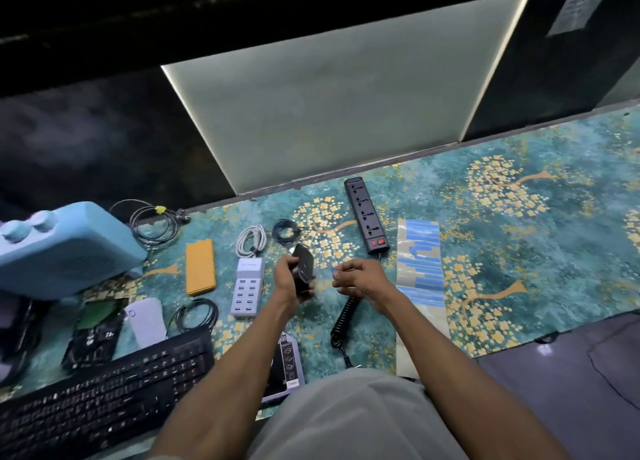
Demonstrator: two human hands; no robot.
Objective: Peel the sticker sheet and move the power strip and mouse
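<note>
No writing I can read anywhere, my left hand (289,279) gripping a black device (304,272) (held upright), my right hand (360,281) pinching a small blue piece (334,271), coiled black cable (343,317) just below on the carpet (519,251).

— What sort of place am I working in here?

— I read it as a carpeted room indoors, perhaps a lounge or hall rather than a workshop. I sit on a teal carpet (519,237) patterned with golden blossom trees, beside a dark glossy wall (86,130) with a lit white panel (329,106).

— And the goods?

— Electronics lie spread on the floor itself: a black power strip (366,215), a grey USB charging hub (246,286), a keyboard (104,390), a blue heater (65,248).
</note>
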